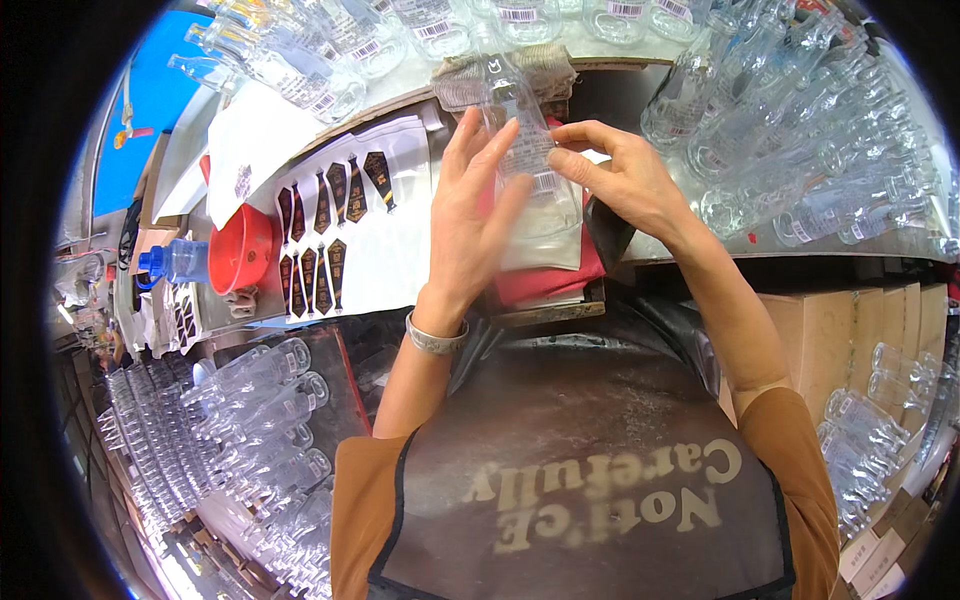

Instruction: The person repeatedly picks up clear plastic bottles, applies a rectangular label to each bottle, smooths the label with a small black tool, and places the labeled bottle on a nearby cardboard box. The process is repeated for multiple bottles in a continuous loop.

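A clear glass bottle with fine print lies on its side in front of me, its base toward me. A rolled grey cloth sits under its neck, and a dark mark shows on the neck. White and red cloth padding lies beneath the body. My left hand is over the bottle's left side, fingers apart and partly smeared by motion. On the right side, my right hand grips the bottle's edge between thumb and fingertips. Left of the bottle is a white sheet with several dark tie-shaped decals.
Many clear bottles lie along the bench's back and right. More bottles are stacked at lower left. A red bowl and a blue-capped plastic bottle stand beyond the sheet. Cardboard boxes are at right.
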`<state>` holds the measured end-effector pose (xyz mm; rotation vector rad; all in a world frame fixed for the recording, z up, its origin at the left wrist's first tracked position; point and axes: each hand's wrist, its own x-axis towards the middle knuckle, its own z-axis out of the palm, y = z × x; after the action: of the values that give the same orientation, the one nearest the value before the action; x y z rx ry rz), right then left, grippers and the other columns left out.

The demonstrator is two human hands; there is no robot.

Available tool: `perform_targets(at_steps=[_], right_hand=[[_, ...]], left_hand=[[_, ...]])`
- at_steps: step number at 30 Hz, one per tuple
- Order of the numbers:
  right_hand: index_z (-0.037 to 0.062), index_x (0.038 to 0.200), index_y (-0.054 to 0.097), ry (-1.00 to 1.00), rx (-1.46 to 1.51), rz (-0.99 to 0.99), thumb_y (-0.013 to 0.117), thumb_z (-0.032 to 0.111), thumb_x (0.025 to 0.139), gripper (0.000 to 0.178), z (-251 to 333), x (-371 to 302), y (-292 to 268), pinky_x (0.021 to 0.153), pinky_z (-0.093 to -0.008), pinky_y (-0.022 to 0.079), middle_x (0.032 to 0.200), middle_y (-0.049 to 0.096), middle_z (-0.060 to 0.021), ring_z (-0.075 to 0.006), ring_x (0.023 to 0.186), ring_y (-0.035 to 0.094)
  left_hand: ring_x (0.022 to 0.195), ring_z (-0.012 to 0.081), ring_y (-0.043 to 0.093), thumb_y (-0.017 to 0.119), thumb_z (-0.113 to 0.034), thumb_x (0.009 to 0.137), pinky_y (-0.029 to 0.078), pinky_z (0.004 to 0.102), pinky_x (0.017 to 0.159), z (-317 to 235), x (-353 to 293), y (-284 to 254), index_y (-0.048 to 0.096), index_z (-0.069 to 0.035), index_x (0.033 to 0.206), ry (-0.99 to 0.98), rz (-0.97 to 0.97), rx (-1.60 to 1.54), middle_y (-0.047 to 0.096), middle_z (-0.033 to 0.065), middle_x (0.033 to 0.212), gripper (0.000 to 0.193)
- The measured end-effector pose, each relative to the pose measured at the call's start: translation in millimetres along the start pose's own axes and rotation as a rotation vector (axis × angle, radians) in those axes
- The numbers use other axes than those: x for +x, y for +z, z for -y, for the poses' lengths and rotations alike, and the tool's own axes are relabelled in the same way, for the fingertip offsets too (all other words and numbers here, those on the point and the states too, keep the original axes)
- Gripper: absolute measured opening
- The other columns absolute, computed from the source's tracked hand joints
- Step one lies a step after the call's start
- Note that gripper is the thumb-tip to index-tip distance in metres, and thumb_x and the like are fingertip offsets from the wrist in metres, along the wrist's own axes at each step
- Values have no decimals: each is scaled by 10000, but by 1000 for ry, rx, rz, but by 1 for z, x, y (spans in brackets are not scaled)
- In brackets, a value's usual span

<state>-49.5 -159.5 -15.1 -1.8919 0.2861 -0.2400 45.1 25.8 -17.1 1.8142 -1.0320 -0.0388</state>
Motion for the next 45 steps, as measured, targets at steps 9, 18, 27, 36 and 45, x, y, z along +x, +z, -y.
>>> perform_targets(at_steps=[9, 18, 27, 36, 45], right_hand=[[-24, 1269, 616, 5, -41, -13, 747, 364, 881, 564, 4, -4, 4, 751, -306, 545, 1159, 698, -130, -175, 826, 713], [-27, 1265, 620, -24, -28, -18, 723, 359, 906, 537, 1, -3, 5, 743, -302, 547, 1144, 700, -135, -172, 823, 704], [-13, 1119, 650, 316, 932, -269, 655, 288, 973, 334, -71, 0, -23, 820, -274, 526, 1020, 690, -78, -123, 923, 643], [5, 1176, 642, -263, -124, -263, 659, 124, 937, 267, 13, 23, -25, 820, -266, 514, 1002, 697, -48, -101, 909, 624], [53, 1021, 691, -878, -470, -211, 707, -33, 766, 269, 42, 20, -13, 816, -360, 543, 1025, 707, -96, -262, 912, 677]], left_hand=[[1397, 302, 447, 690, -205, 949, 450, 421, 1074, 4, -6, 3, 570, -112, 1421, -7, -6, 5, 420, 169, 1545, 495], [1402, 298, 441, 694, -213, 947, 435, 426, 1092, 5, -6, 5, 557, -112, 1431, -21, -10, -5, 415, 164, 1548, 513], [1422, 305, 413, 678, -215, 953, 421, 426, 1105, 7, -4, 7, 548, -107, 1437, -17, 4, -4, 403, 172, 1554, 512], [1430, 354, 394, 692, -133, 908, 359, 421, 1144, 4, -6, 7, 548, -85, 1426, -36, 0, -38, 374, 215, 1557, 539], [1370, 328, 450, 809, -153, 805, 376, 416, 1121, 2, -24, -2, 234, 1, 1566, -65, 56, -104, 418, 215, 1515, 967]])
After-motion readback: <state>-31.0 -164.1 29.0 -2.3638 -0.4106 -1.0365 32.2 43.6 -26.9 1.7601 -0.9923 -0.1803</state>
